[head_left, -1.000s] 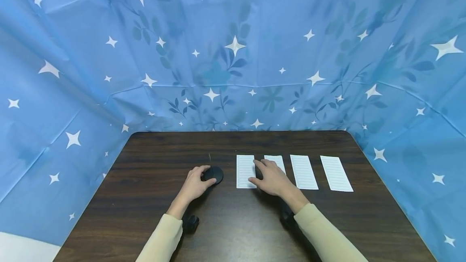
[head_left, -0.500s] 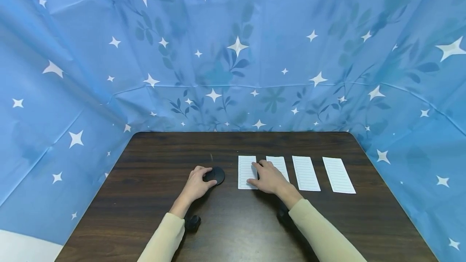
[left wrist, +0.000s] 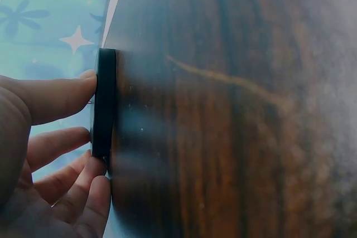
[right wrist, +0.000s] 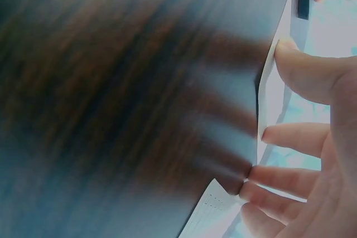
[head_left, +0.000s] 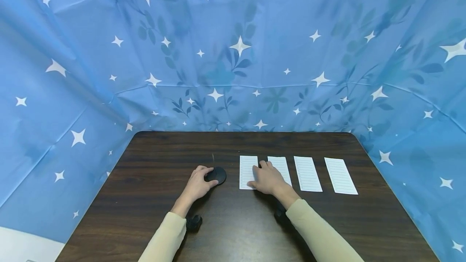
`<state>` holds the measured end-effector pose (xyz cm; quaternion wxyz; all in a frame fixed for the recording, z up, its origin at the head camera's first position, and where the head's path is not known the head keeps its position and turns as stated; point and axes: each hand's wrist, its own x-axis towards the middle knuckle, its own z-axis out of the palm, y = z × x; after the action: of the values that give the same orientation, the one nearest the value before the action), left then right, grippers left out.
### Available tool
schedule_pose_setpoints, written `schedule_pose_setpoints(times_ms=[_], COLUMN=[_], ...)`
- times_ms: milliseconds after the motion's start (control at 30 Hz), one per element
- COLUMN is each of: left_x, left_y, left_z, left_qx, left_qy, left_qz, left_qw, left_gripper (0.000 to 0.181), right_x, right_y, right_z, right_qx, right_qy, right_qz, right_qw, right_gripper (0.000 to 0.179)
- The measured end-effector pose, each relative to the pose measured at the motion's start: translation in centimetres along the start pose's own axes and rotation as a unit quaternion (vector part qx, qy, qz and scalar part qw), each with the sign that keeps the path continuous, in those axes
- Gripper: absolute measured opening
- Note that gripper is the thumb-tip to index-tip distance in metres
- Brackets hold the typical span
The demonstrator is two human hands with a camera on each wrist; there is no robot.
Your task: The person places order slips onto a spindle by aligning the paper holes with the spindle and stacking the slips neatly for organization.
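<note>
In the head view my left hand [head_left: 198,183] holds the round black base [head_left: 217,176] of a receipt spike by its left side, thumb and fingers at the rim. The thin metal spike [head_left: 213,158] stands up from it. In the left wrist view the base [left wrist: 104,104] is edge-on, with the thumb on top. My right hand [head_left: 268,178] reaches over the leftmost lined paper slip [head_left: 248,165], fingers spread. The right wrist view shows thumb and index finger touching that slip [right wrist: 271,101]. The hand partly covers the second slip [head_left: 279,165].
Two more lined slips, one [head_left: 308,174] in the middle right and one [head_left: 341,176] farthest right, continue the row. All lie on a dark wood-grain table [head_left: 233,229]. Behind it hangs a blue star-patterned cloth [head_left: 233,72]. A black wrist device [head_left: 194,223] shows beside the left sleeve.
The head view has shifted slightly. My right thumb and index finger have drawn a little closer together over the leftmost slip. The left hand stays at the spike's base.
</note>
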<state>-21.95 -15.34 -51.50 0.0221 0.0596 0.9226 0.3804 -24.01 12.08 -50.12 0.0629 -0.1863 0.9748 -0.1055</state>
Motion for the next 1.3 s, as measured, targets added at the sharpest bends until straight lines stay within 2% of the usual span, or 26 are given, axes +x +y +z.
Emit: schedule_pose_setpoints(times_ms=[233, 500, 733, 933, 1100, 1300], left_x=[0.1, 0.1, 0.0, 0.2, 0.4, 0.4], left_y=[-0.1, -0.1, -0.2, -0.2, -0.2, -0.3], left_z=[0.1, 0.1, 0.2, 0.4, 0.3, 0.3], left_qx=[0.008, 0.008, 0.008, 0.004, 0.001, 0.004], left_qy=[0.008, 0.005, 0.005, 0.007, 0.009, 0.007], left_qz=[0.007, -0.001, -0.001, 0.002, 0.003, 0.0], left_qw=[0.9999, 1.0, 1.0, 1.0, 1.0, 1.0], left_gripper=[0.054, 0.054, 0.054, 0.053, 0.053, 0.053], right_x=[0.1, 0.2, -0.2, -0.4, -0.4, 0.0], right_y=[0.0, -0.2, -0.8, -1.0, -1.2, -1.0], right_z=[0.1, 0.4, 0.6, 0.8, 0.9, 0.7], right_qx=[-0.001, 0.003, 0.01, 0.017, 0.06, 0.185], right_qy=[0.001, 0.008, 0.031, 0.062, 0.082, 0.069], right_qz=[0.007, 0.02, 0.003, -0.003, 0.0, 0.02], right_qw=[1.0, 0.9998, 0.9995, 0.9979, 0.9948, 0.9801], right_gripper=[0.066, 0.06, 0.048, 0.05, 0.052, 0.055])
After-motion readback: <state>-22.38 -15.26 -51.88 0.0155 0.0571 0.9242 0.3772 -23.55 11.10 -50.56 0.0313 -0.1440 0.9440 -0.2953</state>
